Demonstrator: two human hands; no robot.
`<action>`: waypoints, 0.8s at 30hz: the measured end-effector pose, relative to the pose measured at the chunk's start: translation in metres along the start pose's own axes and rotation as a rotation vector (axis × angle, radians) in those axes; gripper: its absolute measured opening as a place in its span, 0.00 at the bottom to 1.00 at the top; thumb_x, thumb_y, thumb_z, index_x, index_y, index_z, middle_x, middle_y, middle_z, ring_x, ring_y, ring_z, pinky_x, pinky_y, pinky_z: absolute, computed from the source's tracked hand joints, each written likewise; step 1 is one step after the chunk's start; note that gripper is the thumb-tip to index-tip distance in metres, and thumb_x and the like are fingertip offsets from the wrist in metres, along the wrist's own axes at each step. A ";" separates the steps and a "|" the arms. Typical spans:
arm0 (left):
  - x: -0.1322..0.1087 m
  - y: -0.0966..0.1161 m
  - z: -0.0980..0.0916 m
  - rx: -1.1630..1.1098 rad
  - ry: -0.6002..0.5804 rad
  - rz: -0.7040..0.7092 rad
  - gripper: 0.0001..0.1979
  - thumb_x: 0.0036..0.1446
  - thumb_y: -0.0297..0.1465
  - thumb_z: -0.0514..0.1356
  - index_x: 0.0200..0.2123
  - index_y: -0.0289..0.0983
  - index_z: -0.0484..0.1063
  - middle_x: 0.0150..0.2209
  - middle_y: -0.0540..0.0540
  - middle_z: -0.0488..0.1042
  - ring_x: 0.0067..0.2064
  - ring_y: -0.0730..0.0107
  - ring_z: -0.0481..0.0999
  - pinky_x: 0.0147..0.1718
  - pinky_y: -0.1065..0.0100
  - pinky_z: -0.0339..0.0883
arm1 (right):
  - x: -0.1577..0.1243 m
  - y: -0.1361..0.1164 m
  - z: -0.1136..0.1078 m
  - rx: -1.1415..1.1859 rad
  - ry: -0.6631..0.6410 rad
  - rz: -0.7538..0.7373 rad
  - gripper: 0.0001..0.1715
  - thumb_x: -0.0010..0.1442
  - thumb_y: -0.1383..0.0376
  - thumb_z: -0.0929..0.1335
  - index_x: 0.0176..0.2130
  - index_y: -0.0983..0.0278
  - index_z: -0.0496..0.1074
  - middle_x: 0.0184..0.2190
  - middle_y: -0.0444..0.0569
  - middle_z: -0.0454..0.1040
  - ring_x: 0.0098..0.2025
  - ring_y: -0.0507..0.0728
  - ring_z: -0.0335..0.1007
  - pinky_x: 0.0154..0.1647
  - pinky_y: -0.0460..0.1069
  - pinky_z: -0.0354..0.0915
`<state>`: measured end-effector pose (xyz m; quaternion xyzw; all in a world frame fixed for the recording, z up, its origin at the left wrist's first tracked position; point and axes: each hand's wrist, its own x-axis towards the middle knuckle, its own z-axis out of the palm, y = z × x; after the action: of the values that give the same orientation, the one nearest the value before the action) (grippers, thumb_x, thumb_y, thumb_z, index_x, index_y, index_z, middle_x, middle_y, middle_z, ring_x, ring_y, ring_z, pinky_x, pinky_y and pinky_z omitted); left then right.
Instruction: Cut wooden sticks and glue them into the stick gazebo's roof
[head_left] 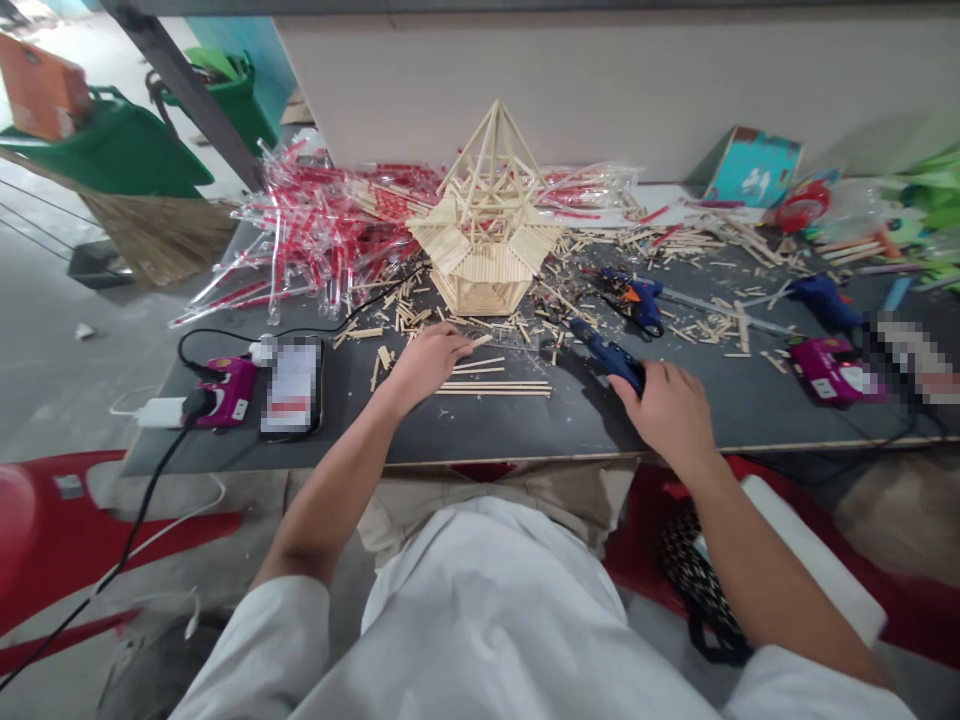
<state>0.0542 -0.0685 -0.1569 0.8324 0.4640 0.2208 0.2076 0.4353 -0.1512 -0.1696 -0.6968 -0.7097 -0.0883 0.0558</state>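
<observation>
A model house of thin wooden sticks (487, 230) stands at the middle of the dark table (525, 430), its pointed roof frame bare. My left hand (427, 362) rests on the table just in front of it, fingers curled on a short wooden stick (480, 342). Several long sticks (495, 385) lie to the right of that hand. My right hand (667, 410) is wrapped round the handle of a blue glue gun (607, 355), whose nozzle points toward the model.
A heap of red-and-clear wrappers (315, 230) lies at the back left. Cut stick bits litter the middle and right. Other blue glue guns (637, 295) (825, 298), purple power strips (229, 392) (829, 370), a phone (292, 385) and cables sit around. Red chairs (60, 540) stand below.
</observation>
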 end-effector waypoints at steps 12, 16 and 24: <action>0.004 0.000 0.007 -0.044 -0.139 0.111 0.20 0.73 0.33 0.48 0.43 0.36 0.81 0.44 0.40 0.81 0.49 0.56 0.76 0.54 0.59 0.65 | -0.011 0.009 0.019 0.047 0.126 0.120 0.38 0.71 0.51 0.61 0.66 0.77 0.65 0.66 0.75 0.63 0.70 0.78 0.52 0.67 0.70 0.54; 0.005 0.001 0.007 -0.117 -0.152 0.112 0.21 0.73 0.35 0.49 0.40 0.36 0.81 0.42 0.40 0.81 0.48 0.56 0.76 0.54 0.59 0.64 | -0.008 -0.023 0.010 0.230 0.232 0.000 0.26 0.70 0.56 0.64 0.58 0.69 0.75 0.63 0.66 0.67 0.70 0.72 0.53 0.71 0.66 0.53; 0.005 0.012 0.005 -0.368 -0.113 -0.002 0.22 0.74 0.43 0.50 0.45 0.35 0.79 0.43 0.41 0.82 0.45 0.63 0.81 0.47 0.68 0.70 | 0.012 -0.090 0.003 0.612 0.032 -0.421 0.17 0.73 0.59 0.64 0.52 0.62 0.78 0.51 0.57 0.75 0.57 0.66 0.65 0.62 0.62 0.65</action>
<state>0.0669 -0.0706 -0.1535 0.7909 0.4042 0.2547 0.3824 0.3455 -0.1399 -0.1747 -0.4851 -0.8301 0.1076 0.2531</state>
